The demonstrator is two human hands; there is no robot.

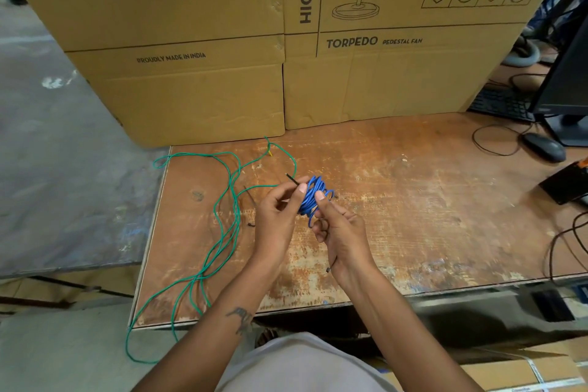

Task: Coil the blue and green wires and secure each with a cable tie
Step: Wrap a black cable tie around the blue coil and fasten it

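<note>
The blue wire (313, 192) is wound into a small tight coil, held above the wooden table (397, 200) between both hands. My left hand (280, 216) pinches the coil's left side, and a thin black cable tie (292, 179) sticks up past its thumb. My right hand (340, 232) grips the coil's lower right, thumb pressed on the loops. The green wire (222, 216) lies loose in long loops on the table's left part and hangs over the front edge. Another black cable tie (249, 204) lies on the table left of my left hand.
Large cardboard fan boxes (286, 41) stand along the table's back. At the right are a keyboard (499, 103), a monitor (566, 83), a mouse (544, 146), a black device (566, 181) and dark cables. The table's left edge drops to a grey floor.
</note>
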